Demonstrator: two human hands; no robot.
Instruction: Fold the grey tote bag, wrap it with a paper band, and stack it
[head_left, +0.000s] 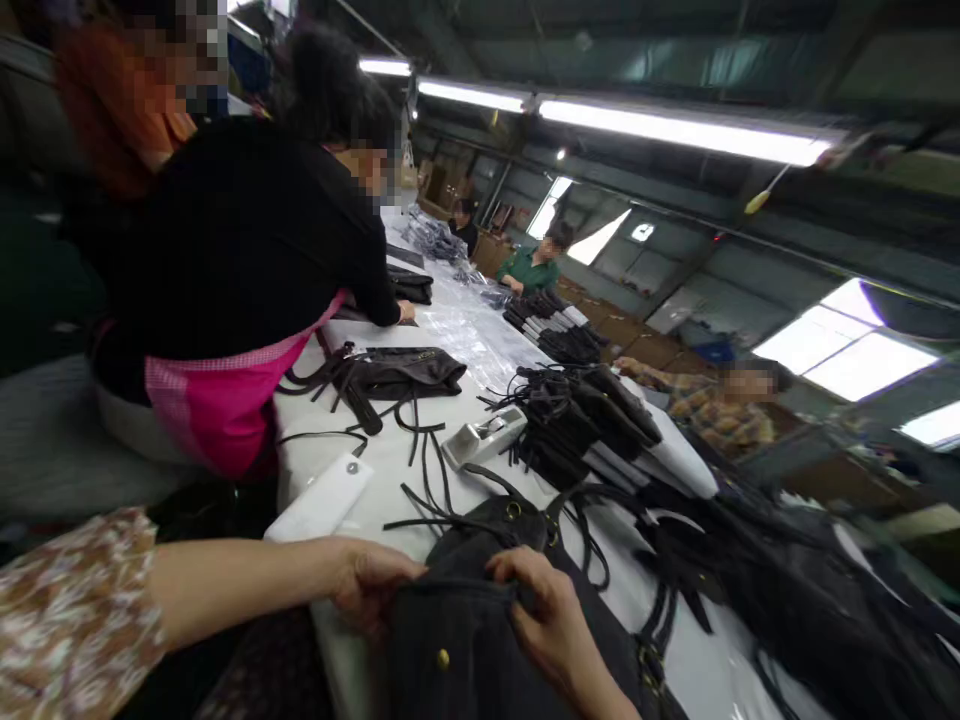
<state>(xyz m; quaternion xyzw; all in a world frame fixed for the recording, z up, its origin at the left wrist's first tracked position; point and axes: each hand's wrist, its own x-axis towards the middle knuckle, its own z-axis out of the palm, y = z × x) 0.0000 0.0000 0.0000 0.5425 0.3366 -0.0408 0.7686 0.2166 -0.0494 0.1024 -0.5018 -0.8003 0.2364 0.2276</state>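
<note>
A black bag (465, 640) with gold rivets and rings lies at the near end of the long white table (390, 470). My left hand (371, 585) pinches the bag's top edge on its left side. My right hand (544, 610) grips the same edge a little further right. Thin black straps (435, 490) trail from the bag across the table just beyond my hands.
A flat white piece (322, 500) and a small grey tool (484, 437) lie beyond the bag. A heap of black straps and stacked bags (577, 415) fills the table's right side. A person in a black top and pink apron (225, 300) leans over the left edge; other people work further along.
</note>
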